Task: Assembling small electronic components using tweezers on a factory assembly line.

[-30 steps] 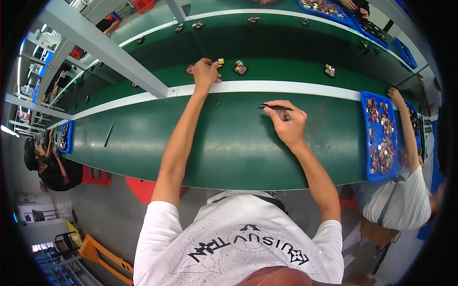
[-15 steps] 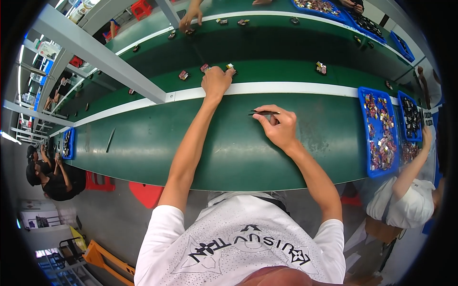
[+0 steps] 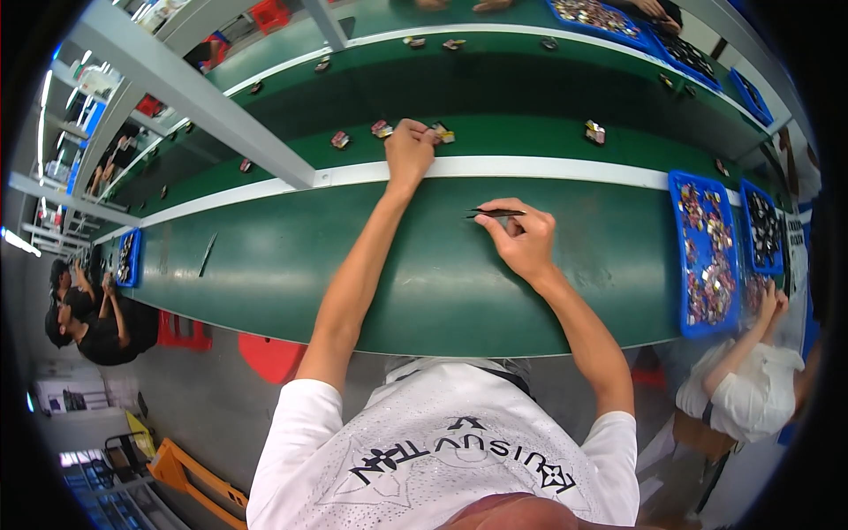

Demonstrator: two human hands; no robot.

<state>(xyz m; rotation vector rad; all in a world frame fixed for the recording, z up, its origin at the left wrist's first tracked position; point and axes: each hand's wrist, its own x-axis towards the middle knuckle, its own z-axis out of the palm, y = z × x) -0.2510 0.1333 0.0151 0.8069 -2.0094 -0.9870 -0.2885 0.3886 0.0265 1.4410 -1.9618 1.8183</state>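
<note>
The small component (image 3: 444, 134) with a yellow part is lying at the upper middle of the frame, on the green strip (image 3: 521, 137) beyond the white rail (image 3: 530, 166), right at the fingertips of the left hand (image 3: 410, 157). Other small pieces (image 3: 382, 129) are sitting apart along that strip, and this spacing is probably giving fingers room around each one. Thumb and fingers of the left hand are curling close together, but I cannot tell whether they are gripping the component or only touching it. The left forearm is stretching up across the worktop (image 3: 442, 291), its wrist lying over the rail. At the centre right, the right hand (image 3: 527, 243) is gripping dark tweezers (image 3: 505, 213) above the worktop, their tips parting and pointing left; that pen-like hold is presumably keeping them steady. The right elbow is bending outward at the lower right
</note>
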